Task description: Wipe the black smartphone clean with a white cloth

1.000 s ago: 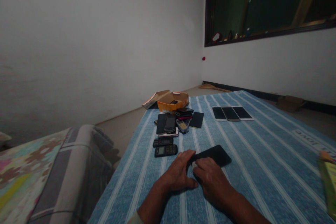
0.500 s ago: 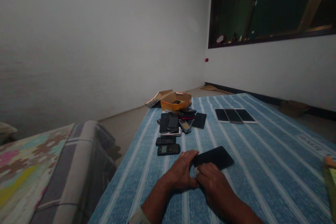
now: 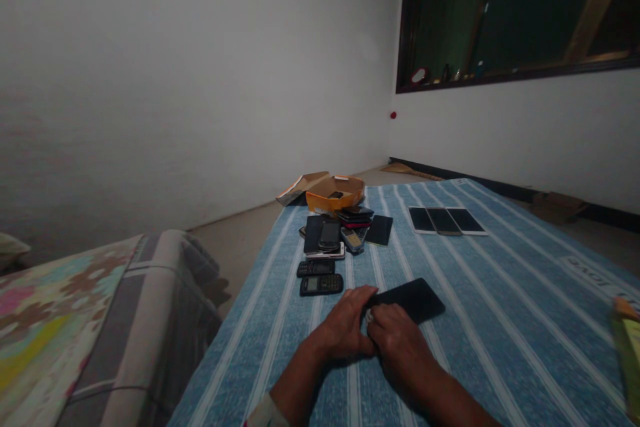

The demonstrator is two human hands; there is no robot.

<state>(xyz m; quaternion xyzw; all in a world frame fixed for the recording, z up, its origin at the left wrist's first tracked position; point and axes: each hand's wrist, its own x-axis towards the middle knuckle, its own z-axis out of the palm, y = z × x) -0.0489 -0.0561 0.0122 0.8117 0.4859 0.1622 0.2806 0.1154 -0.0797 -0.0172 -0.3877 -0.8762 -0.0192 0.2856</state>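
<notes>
Dark phone [image 3: 415, 300] lies on the striped cloth [image 3: 490, 333], its left end at both hands. Left hand [image 3: 345, 327] half-curled there (can't tell if gripping); right hand [image 3: 400, 337] pinches a white wad [image 3: 369, 315]. Looks like wiping; next stroke calls for a steady phone. Cloth lettering [image 3: 590, 271] seemingly reads "LOVE", upside down; no brands legible.

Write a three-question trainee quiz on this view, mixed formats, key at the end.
1. True or false: the orange box stands farther from the person than the two keypad phones.
2. How many flat phones lie in the row to the right of the box? a) two b) three c) five
3. Fill in: the right hand pinches a small item, coloured ___, by the black phone.

Key: 1 true; 2 b; 3 white.
</notes>
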